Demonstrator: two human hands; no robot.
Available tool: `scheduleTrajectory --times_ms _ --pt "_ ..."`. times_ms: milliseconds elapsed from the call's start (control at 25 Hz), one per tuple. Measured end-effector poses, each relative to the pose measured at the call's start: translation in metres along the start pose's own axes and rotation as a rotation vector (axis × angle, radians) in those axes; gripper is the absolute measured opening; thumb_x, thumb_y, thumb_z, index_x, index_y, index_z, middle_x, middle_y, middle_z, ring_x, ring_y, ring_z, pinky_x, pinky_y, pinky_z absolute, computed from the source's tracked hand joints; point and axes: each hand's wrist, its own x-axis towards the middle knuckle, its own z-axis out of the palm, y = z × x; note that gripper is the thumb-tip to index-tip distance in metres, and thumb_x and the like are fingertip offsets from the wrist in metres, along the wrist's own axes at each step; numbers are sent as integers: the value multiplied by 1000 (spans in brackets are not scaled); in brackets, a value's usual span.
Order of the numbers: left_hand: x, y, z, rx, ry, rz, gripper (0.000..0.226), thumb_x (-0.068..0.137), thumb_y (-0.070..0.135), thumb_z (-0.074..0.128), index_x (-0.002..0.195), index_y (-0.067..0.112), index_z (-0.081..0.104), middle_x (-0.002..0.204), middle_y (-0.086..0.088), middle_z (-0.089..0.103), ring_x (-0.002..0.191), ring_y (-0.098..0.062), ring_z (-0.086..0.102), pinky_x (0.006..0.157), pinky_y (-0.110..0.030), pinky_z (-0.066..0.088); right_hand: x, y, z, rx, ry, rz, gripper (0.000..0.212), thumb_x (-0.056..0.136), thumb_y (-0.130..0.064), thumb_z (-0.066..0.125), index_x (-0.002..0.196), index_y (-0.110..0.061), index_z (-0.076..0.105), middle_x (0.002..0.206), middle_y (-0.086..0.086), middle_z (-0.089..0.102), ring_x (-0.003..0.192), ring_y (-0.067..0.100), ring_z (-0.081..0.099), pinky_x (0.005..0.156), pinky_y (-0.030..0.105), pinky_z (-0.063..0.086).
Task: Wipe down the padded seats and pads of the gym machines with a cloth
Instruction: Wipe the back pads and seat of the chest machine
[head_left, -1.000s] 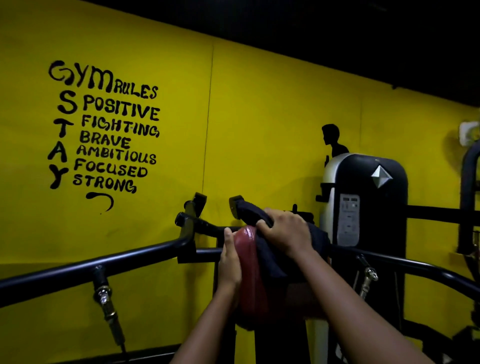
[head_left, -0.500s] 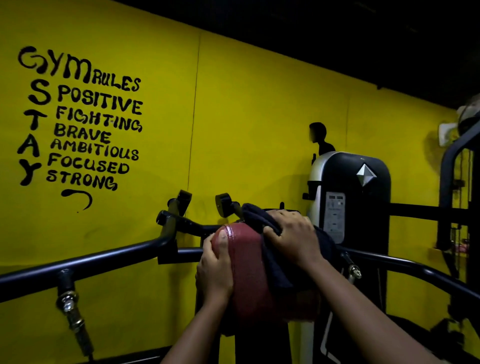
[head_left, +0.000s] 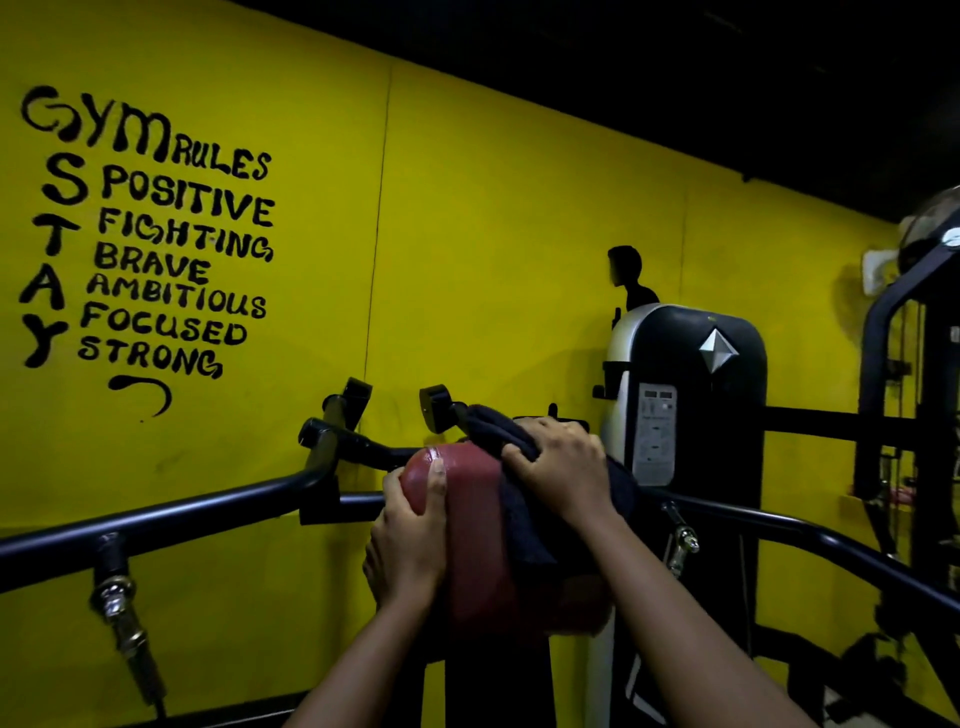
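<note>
Red leather covers the pad (head_left: 470, 519) in the middle of the view, between the black bars (head_left: 208, 512) of the machine. The left hand (head_left: 408, 540) grips the left edge of the pad, with the thumb laid on its front. The right hand (head_left: 566, 467) clutches a dark cloth (head_left: 524, 525) and presses it on the upper right part of the pad. The hands are apart. Behind is a yellow wall (head_left: 519, 208) with black painted words, and a weight cover (head_left: 727, 426) stands at the right.
</note>
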Motion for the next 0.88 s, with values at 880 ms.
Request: scheduleTrajectory --times_ms 880 --pt "-15 -7 -6 -5 -53 96 89 70 72 29 145 23 27 130 -14 55 118 -34 52 92 -38 40 -65 40 19 574 109 580 97 66 -76 26 142 -17 37 144 9 42 127 30 44 95 35 38"
